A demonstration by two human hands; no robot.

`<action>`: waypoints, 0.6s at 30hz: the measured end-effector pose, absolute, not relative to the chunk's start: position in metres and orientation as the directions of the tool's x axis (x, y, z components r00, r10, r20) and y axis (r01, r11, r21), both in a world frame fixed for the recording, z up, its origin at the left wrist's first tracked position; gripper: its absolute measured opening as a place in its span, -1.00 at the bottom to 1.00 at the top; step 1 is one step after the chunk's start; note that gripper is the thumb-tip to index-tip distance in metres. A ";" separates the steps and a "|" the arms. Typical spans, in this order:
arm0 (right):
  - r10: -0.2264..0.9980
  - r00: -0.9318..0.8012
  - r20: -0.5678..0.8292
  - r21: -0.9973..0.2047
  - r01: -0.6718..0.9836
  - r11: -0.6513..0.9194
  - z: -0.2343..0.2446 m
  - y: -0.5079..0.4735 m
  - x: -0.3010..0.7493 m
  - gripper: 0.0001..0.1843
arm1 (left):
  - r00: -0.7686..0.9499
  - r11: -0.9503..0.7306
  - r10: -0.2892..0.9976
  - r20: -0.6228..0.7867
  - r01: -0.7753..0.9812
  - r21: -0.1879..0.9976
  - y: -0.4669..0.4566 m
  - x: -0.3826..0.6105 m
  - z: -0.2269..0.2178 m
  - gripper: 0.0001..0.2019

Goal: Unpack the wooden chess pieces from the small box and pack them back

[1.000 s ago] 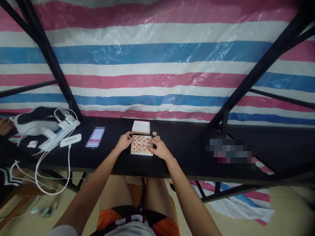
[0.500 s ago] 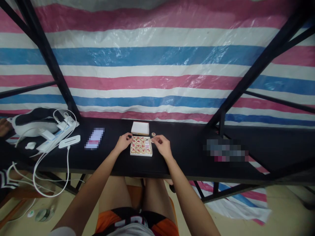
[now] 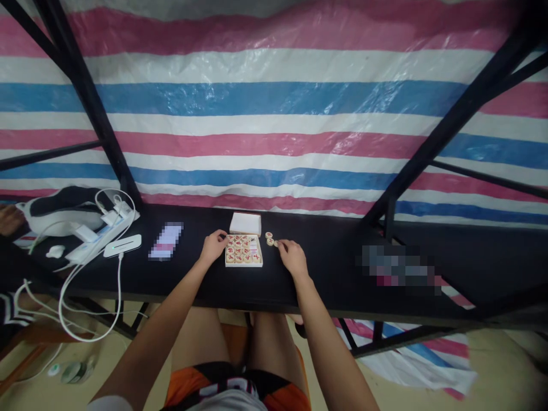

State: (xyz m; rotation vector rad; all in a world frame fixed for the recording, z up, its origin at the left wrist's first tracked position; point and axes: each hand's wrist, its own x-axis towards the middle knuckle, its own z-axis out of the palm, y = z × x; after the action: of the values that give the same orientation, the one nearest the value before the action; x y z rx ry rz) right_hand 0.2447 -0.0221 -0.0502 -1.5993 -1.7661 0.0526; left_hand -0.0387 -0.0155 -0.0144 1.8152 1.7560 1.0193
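Note:
A shallow white box on the black table holds rows of round xiangqi pieces, most with red characters. Its right column shows a gap with white and pink at the bottom. My left hand is closed at the box's upper left corner, thumb and fingertips against the edge. To the right of the box, my right hand pinches a loose xiangqi piece, partly hidden by the fingertips. Two more loose pieces lie just left of those fingers.
Behind the box lies its white lid. A blurred phone is further left, then a white cabled device and a power strip. Blurred items lie right. Another person's hand shows far left. Black metal posts flank the table.
My right hand has moved right, away from the box's edge, with a piece at its fingertips. A second loose piece now shows beside the first. My left hand stays at the box corner.

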 end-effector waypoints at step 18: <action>0.865 -0.001 0.502 -0.501 0.815 0.292 -0.038 -0.023 0.227 -0.66 | -0.059 -0.121 0.976 0.211 0.657 0.744 -0.009 -0.036 -0.011 -0.79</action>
State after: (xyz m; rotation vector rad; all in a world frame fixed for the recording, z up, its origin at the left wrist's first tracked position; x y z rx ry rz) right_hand 0.2274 -0.0227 -0.0384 -1.5147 -1.8027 0.0832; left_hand -0.0363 -0.0093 -0.0115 1.8054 1.7380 1.0243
